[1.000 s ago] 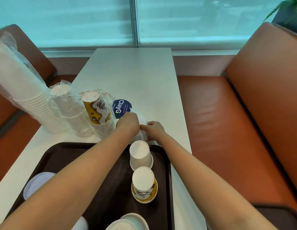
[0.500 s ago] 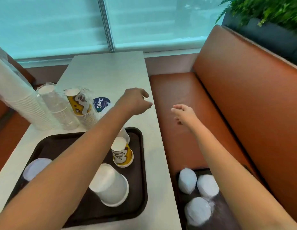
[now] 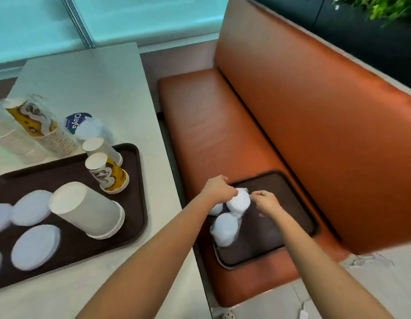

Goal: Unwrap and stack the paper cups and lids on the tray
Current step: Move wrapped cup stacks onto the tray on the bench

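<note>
Both my hands reach down to a dark tray [image 3: 291, 217] on the orange bench seat. It holds three wrapped packs of white lids. My left hand [image 3: 219, 191] and my right hand [image 3: 265, 201] grip the upper wrapped lid pack [image 3: 240, 202] from either side. Another wrapped pack [image 3: 224, 229] lies just below it. On the table, a brown tray [image 3: 133, 196] carries a large white cup stack [image 3: 89, 210], a yellow printed cup stack [image 3: 106, 174], a small white cup stack [image 3: 101, 147] and several loose white lids [image 3: 35, 246].
Wrapped sleeves of yellow printed cups [image 3: 42, 127] and white cups [image 3: 9, 137] lean at the table's left, beside a blue round label [image 3: 75, 122]. The white table [image 3: 85, 84] ends near the bench [image 3: 211, 125]. The orange backrest [image 3: 314, 111] rises to the right.
My view swung right and down to the bench. Both hands left the table area and dropped onto the bench tray, taking hold of a wrapped lid pack.
</note>
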Demonstrator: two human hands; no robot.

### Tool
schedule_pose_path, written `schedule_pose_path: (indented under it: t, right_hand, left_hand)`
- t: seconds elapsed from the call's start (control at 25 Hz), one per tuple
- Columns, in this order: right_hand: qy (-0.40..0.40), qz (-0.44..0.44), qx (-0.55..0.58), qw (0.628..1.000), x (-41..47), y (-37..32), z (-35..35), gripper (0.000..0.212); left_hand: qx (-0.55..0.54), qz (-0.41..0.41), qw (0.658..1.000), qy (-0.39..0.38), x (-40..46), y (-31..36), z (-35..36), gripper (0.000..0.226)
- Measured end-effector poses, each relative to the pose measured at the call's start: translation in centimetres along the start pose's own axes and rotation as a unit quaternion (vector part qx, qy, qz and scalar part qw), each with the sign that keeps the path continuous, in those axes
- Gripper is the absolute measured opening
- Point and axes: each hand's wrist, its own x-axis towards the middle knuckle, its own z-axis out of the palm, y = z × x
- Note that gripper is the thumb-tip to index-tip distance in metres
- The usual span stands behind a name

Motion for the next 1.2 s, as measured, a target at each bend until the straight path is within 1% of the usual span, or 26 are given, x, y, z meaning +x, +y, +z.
schedule_pose_path:
  t: [0.08,0.12,0.2,0.28,0.36,0.44,0.56,0.64,0.68,0.72,0.8,0.88,1.0,1.04,1.08,1.12,1.2]
  right_hand:
    - [-0.024,0.035,-0.010,0.999,0.1,3.4,0.3,0.003]
    - [-0.038,0.050,-0.013,0.998,0.2,4.8,0.6,0.005]
    - [-0.067,0.084,-0.008,0.994,0.6,7.4,1.5,0.017]
    - [-0.097,0.119,0.021,0.988,1.2,9.5,2.7,0.032]
    - [-0.115,0.138,0.046,0.983,1.8,11.0,4.1,0.047]
    - [-0.139,0.141,0.071,0.978,2.8,12.2,5.5,0.058]
    - [-0.185,0.156,0.136,0.961,4.3,13.7,7.7,0.068]
    - [-0.203,0.161,0.169,0.951,5.0,14.5,8.8,0.073]
    - [-0.206,0.157,0.178,0.949,5.1,14.8,9.1,0.071]
    - [-0.208,0.152,0.186,0.948,5.3,15.0,9.5,0.065]
    - [-0.209,0.153,0.198,0.946,5.5,15.2,9.9,0.054]
    - [-0.200,0.165,0.214,0.942,5.3,15.5,9.9,0.051]
    - [-0.160,0.176,0.266,0.934,4.6,16.1,9.7,0.024]
    - [-0.145,0.176,0.286,0.931,4.3,16.2,9.6,0.021]
    - [-0.130,0.167,0.300,0.930,4.0,16.0,9.3,0.025]
    - [-0.115,0.149,0.308,0.933,3.6,15.7,8.8,0.035]
    - [-0.095,0.092,0.317,0.939,2.5,14.2,7.3,0.060]
  left_hand:
    - [-0.018,-0.077,0.997,-0.003,2.0,-1.1,3.4,0.053]
    - [-0.023,-0.119,0.993,0.001,2.8,-1.6,4.7,0.054]
    - [-0.020,-0.190,0.981,0.007,4.0,-3.0,7.1,0.061]
    - [-0.032,-0.224,0.974,-0.005,5.2,-4.9,9.1,0.069]
    - [-0.059,-0.227,0.972,-0.022,6.2,-6.6,10.5,0.069]
    - [-0.065,-0.219,0.973,-0.028,7.0,-7.9,11.4,0.071]
    - [-0.058,-0.227,0.971,-0.055,8.4,-8.9,12.7,0.079]
    - [-0.034,-0.224,0.970,-0.088,8.8,-8.9,13.6,0.076]
    - [-0.033,-0.224,0.969,-0.097,8.8,-9.0,13.9,0.073]
    - [-0.043,-0.230,0.967,-0.102,8.8,-9.2,14.2,0.070]
    - [-0.088,-0.245,0.960,-0.105,8.6,-9.6,14.7,0.066]
    - [-0.142,-0.258,0.950,-0.107,8.5,-9.9,14.9,0.064]
    - [-0.209,-0.286,0.927,-0.123,7.8,-9.5,14.6,0.058]
    - [-0.225,-0.295,0.920,-0.129,7.3,-9.1,14.4,0.056]
    - [-0.236,-0.298,0.916,-0.133,6.9,-8.7,14.2,0.055]
    - [-0.242,-0.291,0.916,-0.135,6.4,-8.1,14.0,0.055]
    - [-0.231,-0.254,0.930,-0.135,5.2,-6.0,13.0,0.056]
